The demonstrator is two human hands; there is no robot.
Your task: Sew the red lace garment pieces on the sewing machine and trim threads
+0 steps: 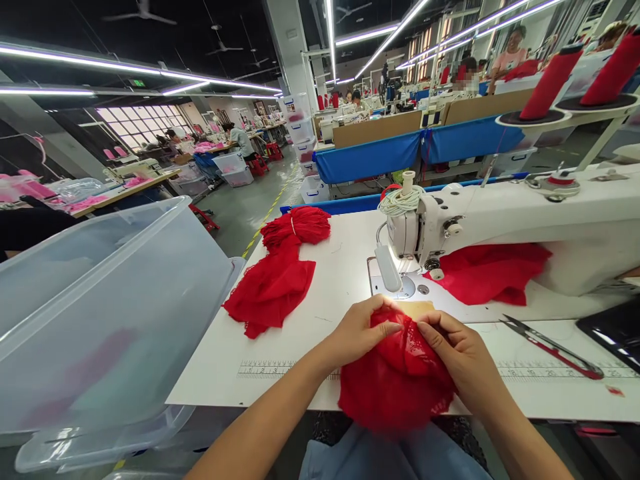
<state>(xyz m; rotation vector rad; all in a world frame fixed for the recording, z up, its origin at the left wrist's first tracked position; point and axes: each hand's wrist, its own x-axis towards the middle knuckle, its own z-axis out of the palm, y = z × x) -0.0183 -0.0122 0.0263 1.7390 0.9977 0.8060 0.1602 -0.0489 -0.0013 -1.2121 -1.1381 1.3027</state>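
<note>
Between my two hands is a piece of sheer red fabric [395, 380] with lacy parts, hanging over the table's front edge toward my lap. My left hand [367, 327] pinches its upper edge between thumb and fingers. On the other side, my right hand [447, 343] grips the same edge, thumb on top. Just beyond my hands stands a white sewing machine [500, 213], its needle area lit. Another red cloth [495, 270] lies under the machine's arm. To the left rest a loose red lace piece [273, 290] and a tied red bundle [300, 227].
Thread snips [553, 347] lie on the right of the white table [330, 293], near a black glossy object [613, 330]. Large clear plastic bins [125, 300] stand at the left. Red thread cones [553, 83] rise behind the machine. Other people sit at machines farther off.
</note>
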